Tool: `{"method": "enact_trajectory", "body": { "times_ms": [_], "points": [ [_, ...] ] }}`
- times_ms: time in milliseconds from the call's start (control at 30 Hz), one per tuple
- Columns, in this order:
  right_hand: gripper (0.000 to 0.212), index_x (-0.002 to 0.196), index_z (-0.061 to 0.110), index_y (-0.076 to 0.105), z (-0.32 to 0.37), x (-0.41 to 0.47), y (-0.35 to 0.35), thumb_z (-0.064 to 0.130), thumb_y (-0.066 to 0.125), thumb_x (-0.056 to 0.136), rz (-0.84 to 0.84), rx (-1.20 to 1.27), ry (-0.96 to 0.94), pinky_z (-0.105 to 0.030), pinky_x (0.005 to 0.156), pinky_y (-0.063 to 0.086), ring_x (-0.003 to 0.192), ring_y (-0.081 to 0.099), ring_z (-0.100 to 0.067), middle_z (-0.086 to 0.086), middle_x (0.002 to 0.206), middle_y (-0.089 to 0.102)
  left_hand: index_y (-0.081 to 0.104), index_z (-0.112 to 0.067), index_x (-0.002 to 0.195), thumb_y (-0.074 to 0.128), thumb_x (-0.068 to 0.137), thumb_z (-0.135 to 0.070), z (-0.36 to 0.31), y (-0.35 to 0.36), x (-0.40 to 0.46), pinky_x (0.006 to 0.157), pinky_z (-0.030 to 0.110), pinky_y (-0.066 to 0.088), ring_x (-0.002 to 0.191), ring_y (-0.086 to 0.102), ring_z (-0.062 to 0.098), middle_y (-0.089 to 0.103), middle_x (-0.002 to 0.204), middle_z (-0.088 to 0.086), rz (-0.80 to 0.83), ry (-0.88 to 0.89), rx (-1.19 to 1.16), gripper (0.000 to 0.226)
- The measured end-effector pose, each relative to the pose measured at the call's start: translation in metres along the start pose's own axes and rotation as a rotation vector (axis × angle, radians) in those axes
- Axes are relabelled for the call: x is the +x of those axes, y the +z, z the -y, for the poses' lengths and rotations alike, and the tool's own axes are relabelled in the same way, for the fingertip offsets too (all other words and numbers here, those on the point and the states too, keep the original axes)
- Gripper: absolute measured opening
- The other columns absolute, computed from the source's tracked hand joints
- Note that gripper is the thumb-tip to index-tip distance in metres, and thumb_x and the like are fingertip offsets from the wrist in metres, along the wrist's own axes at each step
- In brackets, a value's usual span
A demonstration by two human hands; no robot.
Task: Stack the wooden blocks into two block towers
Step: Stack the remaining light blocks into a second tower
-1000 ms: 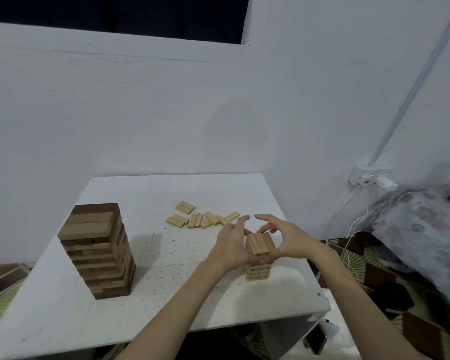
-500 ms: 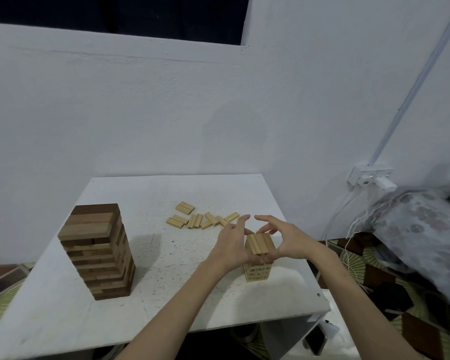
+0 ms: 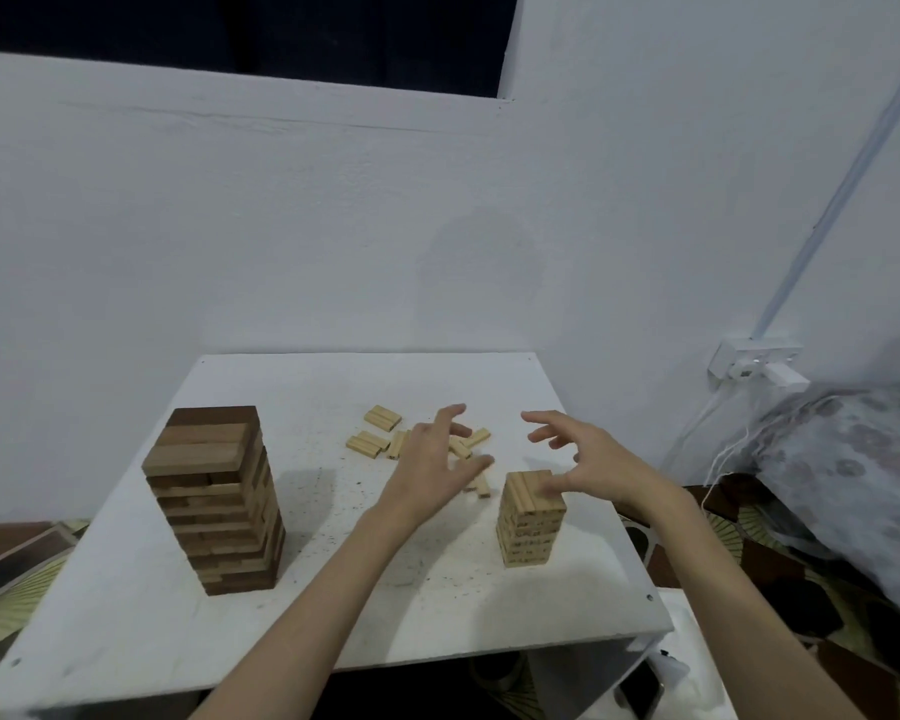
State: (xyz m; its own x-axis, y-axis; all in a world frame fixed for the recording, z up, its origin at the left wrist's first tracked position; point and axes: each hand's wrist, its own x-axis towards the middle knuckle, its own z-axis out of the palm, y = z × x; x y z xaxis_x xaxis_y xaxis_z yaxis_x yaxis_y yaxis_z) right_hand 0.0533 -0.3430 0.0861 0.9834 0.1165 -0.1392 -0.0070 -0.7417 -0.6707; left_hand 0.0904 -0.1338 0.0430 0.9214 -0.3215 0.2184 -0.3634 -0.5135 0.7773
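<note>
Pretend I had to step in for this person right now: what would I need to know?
Left hand: open, empty, over the loose pale blocks at the table's far middle.
Right hand: open, empty, beside the top of the small pale tower, thumb close to it.
Done: the tall dark tower stands on the left; the pale tower stands on the right, several layers high.
Left: stack the loose pale blocks onto the pale tower.

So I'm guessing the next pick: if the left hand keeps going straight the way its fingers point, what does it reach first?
Probably the loose blocks on the table; the left hand already partly overlaps them, though its height above them is unclear.
</note>
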Motion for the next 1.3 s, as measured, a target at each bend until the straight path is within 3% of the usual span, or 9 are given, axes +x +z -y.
{"method": "enact_trajectory", "body": {
  "times_ms": [167, 267, 367, 600, 800, 900, 967, 1033, 1300],
  "points": [
    [0.044, 0.126, 0.029, 0.054, 0.03, 0.008, 0.035, 0.011, 0.065, 0.087, -0.208, 0.051, -0.085, -0.008, 0.071, 0.038, 0.102, 0.052, -0.011, 0.009, 0.112, 0.057, 0.047, -0.016, 0.129, 0.057, 0.092, -0.022, 0.032, -0.017, -0.015, 0.083, 0.011, 0.026, 0.106, 0.045, 0.009, 0.058, 0.109, -0.007, -0.184, 0.012, 0.059, 0.039],
    [0.034, 0.121, 0.019, 0.06, 0.051, 0.014, 0.075, 0.006, 0.06, 0.089, -0.253, 0.076, -0.143, -0.006, 0.074, 0.041, 0.098, 0.054, -0.011, 0.004, 0.111, 0.06, 0.051, -0.016, 0.126, 0.056, 0.092, -0.017, 0.055, -0.021, -0.031, 0.083, 0.014, 0.029, 0.105, 0.048, 0.012, 0.056, 0.103, -0.009, -0.228, -0.046, 0.053, 0.034],
    [0.031, 0.122, 0.015, 0.06, 0.055, 0.022, 0.118, 0.006, 0.055, 0.092, -0.216, 0.084, -0.105, -0.012, 0.082, 0.038, 0.096, 0.051, -0.008, 0.001, 0.116, 0.058, 0.051, -0.015, 0.127, 0.053, 0.093, -0.015, 0.075, -0.02, -0.043, 0.084, 0.018, 0.032, 0.106, 0.048, 0.013, 0.055, 0.103, -0.009, -0.211, -0.133, 0.067, 0.033],
    [0.037, 0.127, 0.011, 0.054, 0.027, 0.049, 0.183, -0.002, 0.048, 0.093, -0.252, 0.071, 0.13, -0.006, 0.082, 0.038, 0.11, 0.052, -0.013, -0.004, 0.128, 0.053, 0.052, -0.015, 0.122, 0.045, 0.096, -0.012, 0.115, -0.009, -0.051, 0.087, 0.022, 0.04, 0.108, 0.049, 0.015, 0.054, 0.105, -0.004, -0.124, -0.268, 0.093, 0.028],
    [0.048, 0.137, 0.012, 0.043, 0.023, 0.074, 0.186, 0.0, 0.046, 0.091, -0.419, -0.049, 0.182, -0.033, 0.112, 0.029, 0.135, 0.029, -0.022, -0.006, 0.143, 0.038, 0.054, -0.009, 0.122, 0.041, 0.096, -0.009, 0.119, -0.001, -0.021, 0.091, 0.019, 0.036, 0.111, 0.045, 0.016, 0.054, 0.118, 0.005, -0.17, -0.128, 0.197, 0.028],
    [0.055, 0.148, 0.014, 0.025, 0.018, 0.083, 0.188, 0.018, 0.045, 0.097, -0.44, -0.167, 0.278, -0.044, 0.118, 0.015, 0.145, 0.008, -0.031, -0.011, 0.158, 0.012, 0.052, -0.009, 0.127, 0.035, 0.098, -0.014, 0.126, 0.005, -0.001, 0.101, 0.023, 0.032, 0.121, 0.042, 0.018, 0.051, 0.13, 0.005, -0.173, -0.105, 0.323, 0.034],
    [0.057, 0.151, 0.017, 0.017, 0.014, 0.094, 0.189, 0.03, 0.039, 0.1, -0.439, -0.193, 0.311, -0.05, 0.116, 0.006, 0.146, -0.004, -0.033, -0.011, 0.16, -0.004, 0.043, -0.012, 0.136, 0.023, 0.099, -0.025, 0.132, 0.007, 0.018, 0.11, 0.026, 0.023, 0.135, 0.031, 0.019, 0.04, 0.145, 0.004, -0.131, -0.125, 0.438, 0.044],
    [0.059, 0.153, 0.02, 0.013, 0.012, 0.107, 0.187, 0.037, 0.035, 0.101, -0.448, -0.208, 0.341, -0.056, 0.114, 0.005, 0.146, -0.008, -0.036, -0.013, 0.16, -0.009, 0.034, -0.016, 0.143, 0.023, 0.102, -0.028, 0.133, 0.008, 0.036, 0.116, 0.033, 0.015, 0.145, 0.014, 0.022, 0.023, 0.155, 0.003, -0.069, -0.187, 0.456, 0.044],
    [0.052, 0.152, 0.033, 0.014, 0.001, 0.152, 0.18, 0.043, 0.026, 0.102, -0.379, -0.139, 0.38, -0.055, 0.114, 0.0, 0.145, -0.015, -0.034, -0.014, 0.158, -0.016, -0.003, -0.031, 0.151, 0.018, 0.099, -0.052, 0.149, 0.018, 0.075, 0.115, 0.047, -0.008, 0.143, -0.02, 0.029, -0.018, 0.157, 0.007, 0.158, -0.349, 0.508, 0.06]
  ]
}}
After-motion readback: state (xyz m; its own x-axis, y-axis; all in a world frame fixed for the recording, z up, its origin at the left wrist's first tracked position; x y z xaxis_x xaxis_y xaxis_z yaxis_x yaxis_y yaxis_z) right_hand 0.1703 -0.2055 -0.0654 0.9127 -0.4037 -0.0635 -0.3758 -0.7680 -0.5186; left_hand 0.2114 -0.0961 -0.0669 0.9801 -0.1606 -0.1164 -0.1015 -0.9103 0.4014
